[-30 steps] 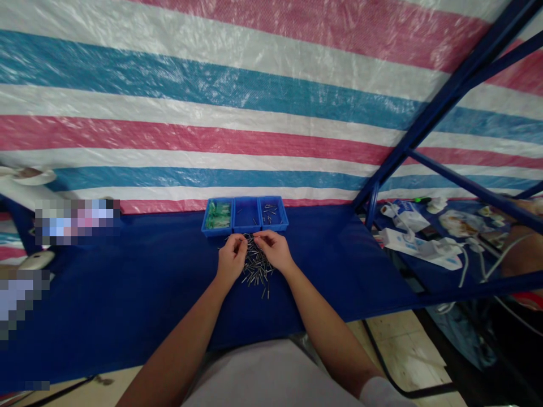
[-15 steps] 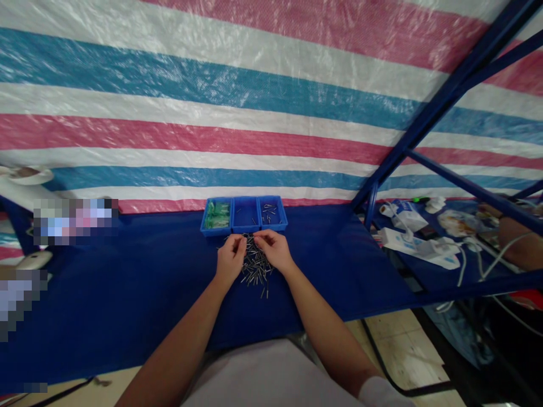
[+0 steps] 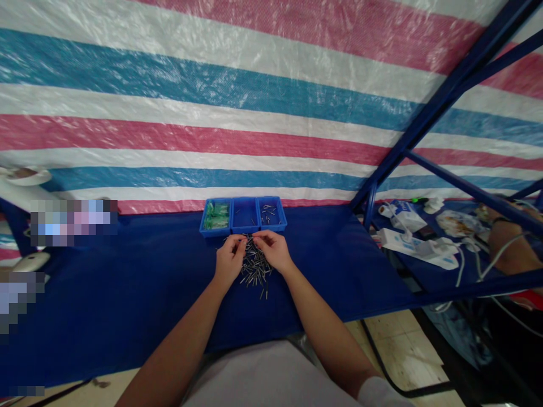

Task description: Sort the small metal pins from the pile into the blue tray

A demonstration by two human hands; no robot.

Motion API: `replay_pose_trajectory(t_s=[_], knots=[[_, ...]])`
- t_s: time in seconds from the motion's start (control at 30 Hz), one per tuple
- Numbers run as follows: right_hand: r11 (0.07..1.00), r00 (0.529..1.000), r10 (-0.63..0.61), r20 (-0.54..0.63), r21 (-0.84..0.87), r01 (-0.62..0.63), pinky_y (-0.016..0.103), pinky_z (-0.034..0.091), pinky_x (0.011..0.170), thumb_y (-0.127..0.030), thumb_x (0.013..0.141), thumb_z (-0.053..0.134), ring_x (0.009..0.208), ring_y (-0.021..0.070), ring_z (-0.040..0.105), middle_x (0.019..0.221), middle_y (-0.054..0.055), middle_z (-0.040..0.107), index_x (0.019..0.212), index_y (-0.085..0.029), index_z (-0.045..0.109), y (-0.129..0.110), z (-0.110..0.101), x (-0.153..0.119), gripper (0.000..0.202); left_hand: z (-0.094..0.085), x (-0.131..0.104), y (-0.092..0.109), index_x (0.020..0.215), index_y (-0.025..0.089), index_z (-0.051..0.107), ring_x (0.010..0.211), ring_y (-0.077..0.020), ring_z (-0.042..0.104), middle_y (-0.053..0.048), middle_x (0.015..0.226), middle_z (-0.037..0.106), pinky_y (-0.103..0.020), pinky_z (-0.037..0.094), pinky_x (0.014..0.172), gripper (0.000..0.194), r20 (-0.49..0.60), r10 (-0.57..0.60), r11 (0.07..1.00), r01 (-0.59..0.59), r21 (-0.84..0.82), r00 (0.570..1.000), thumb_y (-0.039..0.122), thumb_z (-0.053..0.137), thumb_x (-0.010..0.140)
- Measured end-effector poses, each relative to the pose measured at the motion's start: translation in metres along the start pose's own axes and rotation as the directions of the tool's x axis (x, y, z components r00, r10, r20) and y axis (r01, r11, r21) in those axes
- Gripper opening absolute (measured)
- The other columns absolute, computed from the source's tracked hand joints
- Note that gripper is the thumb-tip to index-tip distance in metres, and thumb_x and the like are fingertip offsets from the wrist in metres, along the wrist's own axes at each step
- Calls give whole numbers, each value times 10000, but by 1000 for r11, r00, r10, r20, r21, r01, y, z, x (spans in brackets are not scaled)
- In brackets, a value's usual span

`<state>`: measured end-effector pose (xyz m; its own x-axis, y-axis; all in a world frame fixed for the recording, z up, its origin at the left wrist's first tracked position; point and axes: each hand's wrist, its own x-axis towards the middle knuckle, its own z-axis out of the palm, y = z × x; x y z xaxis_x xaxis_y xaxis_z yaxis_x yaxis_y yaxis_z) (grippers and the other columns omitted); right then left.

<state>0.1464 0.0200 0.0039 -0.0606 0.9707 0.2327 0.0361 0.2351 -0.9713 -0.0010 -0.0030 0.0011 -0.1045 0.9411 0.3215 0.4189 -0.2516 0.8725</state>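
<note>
A pile of thin metal pins, perhaps screws or small bits, is spread on the blue table. Over its left side my left hand is closed, thumb and fingers pinched together. My right hand pinches likewise above the pile's far right part, its fingertips close to the left ones. What sits between the fingertips is too small to make out. Just beyond the hands stand three joined blue bins: the left bin holds green-and-clear packets, the middle bin a few pins, the right bin several pins.
The blue table runs wide on both sides. At right, past a blue metal frame, lie a white power strip, cables and a plastic bag. Another person's arm shows there. A striped plastic sheet hangs behind.
Both hands keep nearly the same pinched pose over the pile. The whole view has shifted very slightly; nothing else has visibly moved.
</note>
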Motion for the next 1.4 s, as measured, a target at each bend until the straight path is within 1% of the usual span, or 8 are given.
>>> replay_pose_trajectory(t_s=[0.43,0.6,0.77,0.9,1.0,1.07,1.2,1.4], knots=[[999,999,-36,19,-30,37,291,522,660,-326,751,672,695,169,641,806,44,718,867,-203,714,4,1,-1,174,0,-1,-3,906,195,575,557,-127,577,34,582,570,-235,425,580,243,10,-9,1000,9,-4,1000,404,454,880],[998,999,-35,26,-51,36,280,511,637,-310,753,668,677,163,633,797,37,713,865,-206,716,3,1,-1,160,-1,-1,0,825,192,574,539,-122,558,31,566,574,-229,407,570,268,17,-16,999,16,32,1000,409,430,890],[999,999,-28,21,-32,29,279,507,633,-291,751,665,663,160,631,785,36,712,857,-200,715,1,1,-1,148,-3,-2,3,719,187,546,516,-107,525,33,549,558,-219,386,553,306,21,-8,999,7,45,1000,412,432,891],[1000,1000,-11,21,-12,12,279,515,643,-286,746,667,676,161,639,792,36,716,856,-199,716,0,1,-1,148,-2,-1,4,750,182,570,501,-103,518,36,537,546,-216,394,539,309,16,-23,1000,23,7,1000,424,438,889],[1000,1000,-2,6,3,2,278,515,633,-284,742,668,656,160,635,763,36,711,845,-193,714,1,1,0,145,-1,-1,4,917,179,601,533,-110,558,33,575,584,-217,423,563,266,8,-20,999,20,-36,1000,416,494,862],[1000,1000,9,1,17,-9,278,514,627,-292,744,663,649,159,633,746,35,706,844,-191,711,1,1,0,150,-1,-1,4,992,178,599,549,-114,575,30,593,603,-218,434,572,278,1,-21,999,21,-45,1000,403,525,846],[999,1000,18,5,40,-19,274,506,635,-300,737,667,655,156,630,749,35,703,841,-185,706,1,1,1,161,0,0,2,917,173,612,543,-115,570,26,587,601,-216,424,556,254,12,-16,999,17,-35,1000,400,518,850],[998,1000,17,26,57,-19,273,500,641,-299,728,678,656,153,628,764,34,705,833,-190,708,3,3,1,155,-1,-1,-2,828,177,585,538,-115,550,31,563,576,-216,401,555,270,23,-17,1000,17,11,1000,415,466,878]])
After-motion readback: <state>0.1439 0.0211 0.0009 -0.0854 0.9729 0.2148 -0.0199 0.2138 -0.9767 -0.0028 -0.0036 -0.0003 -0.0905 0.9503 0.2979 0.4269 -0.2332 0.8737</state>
